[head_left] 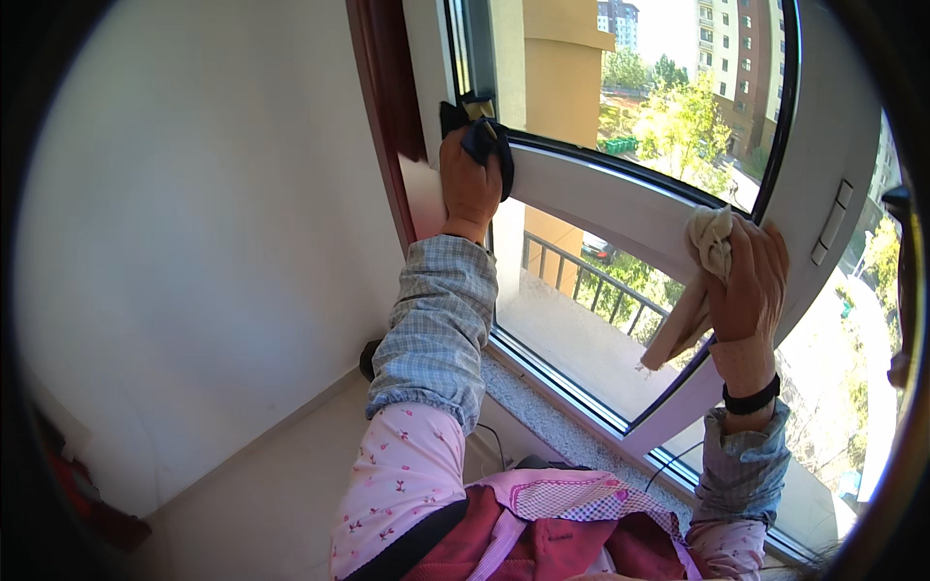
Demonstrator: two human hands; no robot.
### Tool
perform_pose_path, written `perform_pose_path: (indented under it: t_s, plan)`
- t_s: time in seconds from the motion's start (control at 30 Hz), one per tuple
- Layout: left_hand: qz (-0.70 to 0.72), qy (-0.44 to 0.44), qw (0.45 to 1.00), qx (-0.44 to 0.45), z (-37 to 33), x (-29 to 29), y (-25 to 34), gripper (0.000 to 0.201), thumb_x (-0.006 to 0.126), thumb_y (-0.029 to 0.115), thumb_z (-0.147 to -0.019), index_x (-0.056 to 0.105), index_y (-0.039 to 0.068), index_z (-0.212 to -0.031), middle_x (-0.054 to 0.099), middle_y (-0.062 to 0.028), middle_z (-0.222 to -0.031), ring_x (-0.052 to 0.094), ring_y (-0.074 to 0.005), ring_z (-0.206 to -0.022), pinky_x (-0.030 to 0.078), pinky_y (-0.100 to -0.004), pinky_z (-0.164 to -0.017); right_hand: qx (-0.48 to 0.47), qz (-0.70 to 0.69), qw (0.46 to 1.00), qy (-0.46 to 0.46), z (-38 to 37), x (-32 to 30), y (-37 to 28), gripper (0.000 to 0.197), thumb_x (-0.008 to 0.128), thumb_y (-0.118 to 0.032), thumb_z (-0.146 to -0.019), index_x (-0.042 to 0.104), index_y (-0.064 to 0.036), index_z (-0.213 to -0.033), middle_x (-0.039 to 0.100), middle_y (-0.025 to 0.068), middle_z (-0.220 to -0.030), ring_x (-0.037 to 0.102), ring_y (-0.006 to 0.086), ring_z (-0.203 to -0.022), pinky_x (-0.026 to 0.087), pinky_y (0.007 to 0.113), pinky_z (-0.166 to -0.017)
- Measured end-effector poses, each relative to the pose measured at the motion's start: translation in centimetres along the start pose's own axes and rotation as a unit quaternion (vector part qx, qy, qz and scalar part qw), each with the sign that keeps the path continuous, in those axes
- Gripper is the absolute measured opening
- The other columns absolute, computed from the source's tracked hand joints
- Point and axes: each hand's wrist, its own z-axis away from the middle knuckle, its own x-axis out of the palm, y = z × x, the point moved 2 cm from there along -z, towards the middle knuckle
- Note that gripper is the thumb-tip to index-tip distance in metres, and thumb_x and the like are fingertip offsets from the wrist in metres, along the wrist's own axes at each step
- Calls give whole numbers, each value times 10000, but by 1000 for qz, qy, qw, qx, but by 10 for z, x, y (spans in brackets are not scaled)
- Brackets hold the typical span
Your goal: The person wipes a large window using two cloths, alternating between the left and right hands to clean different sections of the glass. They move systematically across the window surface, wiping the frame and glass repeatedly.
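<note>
My left hand [472, 184] reaches up to the left side of a white-framed window [601, 186]. Its fingers are closed round a dark blue bundle with a yellowish patch [487, 143], which looks like cloth; the fingertips are partly hidden behind it. On the right, my right hand [754, 286] grips a crumpled beige rag [712, 242] where the crossbar meets the right upright. A loose end of that rag hangs down in front of the lower pane [581, 324].
A white wall [194, 242] and a dark red frame strip [387, 126] stand on the left. Below the window runs a speckled stone sill [552, 416]. A thin dark cord [668, 465] crosses near my right forearm. Something red [97, 508] lies at lower left. Outside is a railing [591, 281].
</note>
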Motion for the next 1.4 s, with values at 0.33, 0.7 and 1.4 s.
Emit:
perform_pose_path:
  t_s: [0.33, 0.7, 1.4]
  plan:
    - [166, -2, 981, 101, 35, 35, 214, 465, 760, 86, -704, 676, 51, -1159, 611, -153, -1206, 556, -378, -1194, 430, -505, -1036, 47, -89, 995, -18, 12, 0, 29, 380, 731, -109, -905, 613, -41, -1260, 713, 163, -1158, 671, 361, -1115, 464, 464, -1085]
    - [170, -22, 978, -120, 70, 40, 199, 558, 699, 72, -798, 582, -35, -1333, 430, -244, -1495, 304, -478, -1477, 216, -542, -1247, 98, -207, 960, 160, 59, -10, 101, 563, 677, -13, -944, 478, -15, -1471, 507, 161, -1517, 472, 317, -1415, 374, 435, -1186]
    - [139, -137, 975, 105, 118, 58, 223, 432, 600, 140, -836, 659, 52, -1255, 575, -189, -1397, 449, -404, -1429, 303, -539, -1217, 74, -130, 981, 119, 55, -2, 108, 532, 724, 24, -890, 557, -76, -1385, 496, 125, -1548, 377, 388, -1490, 327, 495, -1234]
